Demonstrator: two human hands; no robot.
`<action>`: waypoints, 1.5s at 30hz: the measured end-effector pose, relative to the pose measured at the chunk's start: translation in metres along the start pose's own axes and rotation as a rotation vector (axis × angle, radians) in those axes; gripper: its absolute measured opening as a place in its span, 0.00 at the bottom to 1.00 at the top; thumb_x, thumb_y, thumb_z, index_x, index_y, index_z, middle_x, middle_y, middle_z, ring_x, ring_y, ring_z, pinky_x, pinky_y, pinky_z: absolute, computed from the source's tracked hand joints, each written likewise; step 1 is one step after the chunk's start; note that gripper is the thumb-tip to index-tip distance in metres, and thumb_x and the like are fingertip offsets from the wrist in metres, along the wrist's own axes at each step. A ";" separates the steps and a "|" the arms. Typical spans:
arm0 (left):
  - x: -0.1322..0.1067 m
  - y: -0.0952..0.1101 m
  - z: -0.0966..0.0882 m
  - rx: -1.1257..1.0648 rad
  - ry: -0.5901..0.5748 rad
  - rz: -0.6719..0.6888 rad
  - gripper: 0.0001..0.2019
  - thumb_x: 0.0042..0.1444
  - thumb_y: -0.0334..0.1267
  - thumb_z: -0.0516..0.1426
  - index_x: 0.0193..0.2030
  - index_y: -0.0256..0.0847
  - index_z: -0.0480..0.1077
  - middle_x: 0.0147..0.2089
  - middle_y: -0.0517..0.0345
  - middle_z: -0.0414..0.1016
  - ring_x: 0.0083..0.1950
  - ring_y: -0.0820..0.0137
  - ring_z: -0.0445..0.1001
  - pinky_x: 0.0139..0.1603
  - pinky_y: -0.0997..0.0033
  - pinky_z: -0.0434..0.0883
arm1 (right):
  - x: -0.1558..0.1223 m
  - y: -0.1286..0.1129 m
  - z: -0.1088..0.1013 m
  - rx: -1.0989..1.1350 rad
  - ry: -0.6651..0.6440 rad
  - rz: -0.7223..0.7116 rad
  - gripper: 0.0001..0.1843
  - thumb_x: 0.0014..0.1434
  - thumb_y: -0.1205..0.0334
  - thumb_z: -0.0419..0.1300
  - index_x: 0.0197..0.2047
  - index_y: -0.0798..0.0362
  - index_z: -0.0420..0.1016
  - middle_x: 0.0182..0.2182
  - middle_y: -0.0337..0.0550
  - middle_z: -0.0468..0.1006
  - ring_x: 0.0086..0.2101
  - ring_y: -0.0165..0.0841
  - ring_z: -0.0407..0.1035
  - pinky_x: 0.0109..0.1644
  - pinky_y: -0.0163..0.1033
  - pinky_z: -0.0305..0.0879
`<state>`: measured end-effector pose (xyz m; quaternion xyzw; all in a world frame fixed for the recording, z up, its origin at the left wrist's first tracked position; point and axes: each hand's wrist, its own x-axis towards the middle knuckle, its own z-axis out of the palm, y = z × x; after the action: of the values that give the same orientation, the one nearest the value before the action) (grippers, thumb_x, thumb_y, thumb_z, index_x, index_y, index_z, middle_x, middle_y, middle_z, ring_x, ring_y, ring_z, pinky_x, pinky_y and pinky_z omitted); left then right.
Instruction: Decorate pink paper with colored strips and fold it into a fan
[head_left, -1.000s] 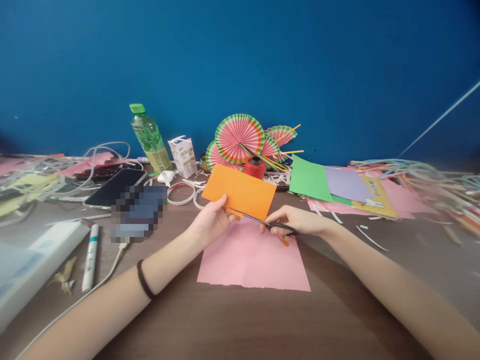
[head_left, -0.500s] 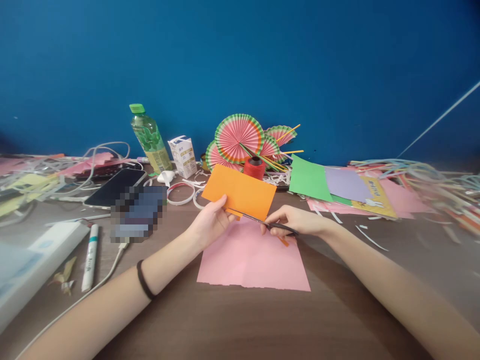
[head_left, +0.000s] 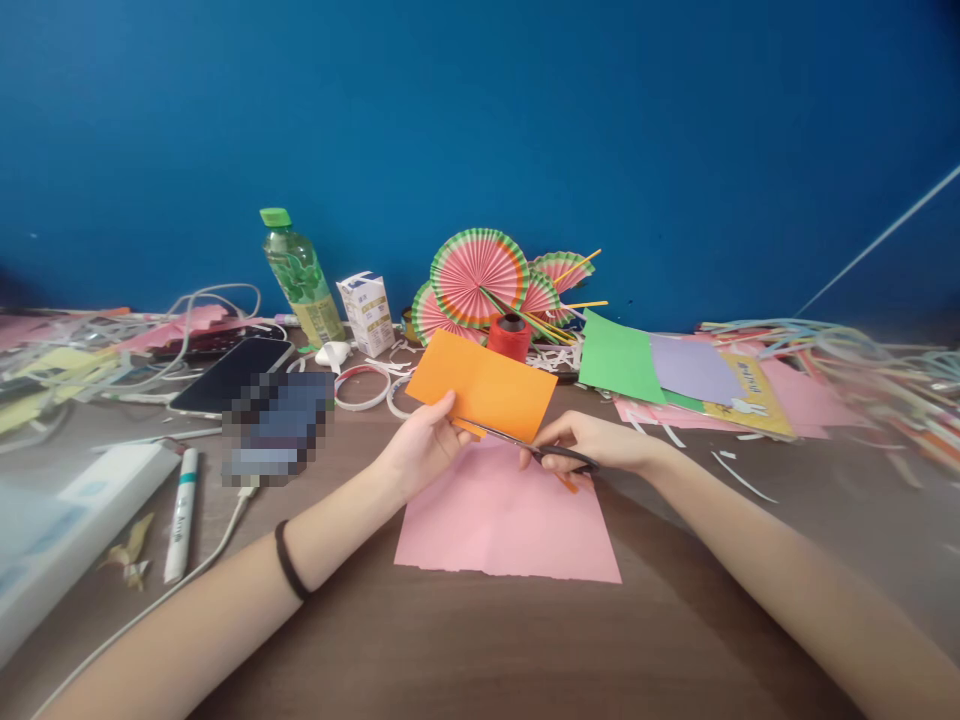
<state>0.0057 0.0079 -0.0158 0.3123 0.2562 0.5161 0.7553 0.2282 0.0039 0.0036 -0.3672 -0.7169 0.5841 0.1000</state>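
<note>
My left hand point(head_left: 424, 445) pinches the lower left corner of an orange paper sheet point(head_left: 487, 385) and holds it tilted above the table. My right hand point(head_left: 592, 445) grips dark scissors point(head_left: 525, 445), whose blades lie along the orange sheet's bottom edge, close to my left fingers. A pink paper sheet point(head_left: 506, 515) lies flat on the brown table point(head_left: 487, 650) right under both hands. A black band sits on my left wrist.
Behind stand a green-capped bottle point(head_left: 300, 275), a small carton point(head_left: 365, 312), pleated paper fans point(head_left: 480, 275) and a red spool point(head_left: 510, 335). Green and lilac sheets point(head_left: 652, 365) lie right. Phones point(head_left: 232, 375), cables, a marker point(head_left: 180, 515) and paper strips crowd the left.
The orange sheet has tipped slightly lower and the scissors' blades have crept a little along its bottom edge. Both hands stay almost in place.
</note>
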 end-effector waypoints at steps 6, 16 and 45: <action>-0.001 0.000 0.000 0.003 0.005 -0.012 0.09 0.59 0.30 0.48 0.38 0.36 0.69 0.38 0.53 0.76 0.33 0.67 0.74 0.30 0.67 0.73 | 0.000 0.000 0.000 -0.008 -0.005 -0.008 0.21 0.51 0.51 0.60 0.41 0.60 0.73 0.15 0.33 0.66 0.14 0.21 0.58 0.18 0.28 0.52; -0.001 -0.002 0.000 -0.059 0.034 -0.038 0.10 0.58 0.29 0.49 0.41 0.37 0.69 0.38 0.54 0.76 0.37 0.69 0.75 0.36 0.69 0.73 | 0.001 0.002 0.001 -0.031 -0.002 -0.030 0.19 0.51 0.52 0.59 0.40 0.59 0.74 0.19 0.34 0.65 0.15 0.21 0.60 0.20 0.28 0.55; -0.002 -0.003 0.002 -0.086 0.056 -0.050 0.13 0.60 0.28 0.46 0.47 0.36 0.67 0.39 0.53 0.77 0.34 0.70 0.76 0.34 0.70 0.74 | 0.001 0.001 0.001 -0.057 0.005 -0.028 0.20 0.50 0.49 0.59 0.38 0.59 0.73 0.14 0.31 0.63 0.15 0.22 0.59 0.20 0.29 0.53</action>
<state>0.0083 0.0046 -0.0160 0.2584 0.2628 0.5160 0.7732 0.2269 0.0038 0.0023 -0.3612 -0.7381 0.5612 0.0993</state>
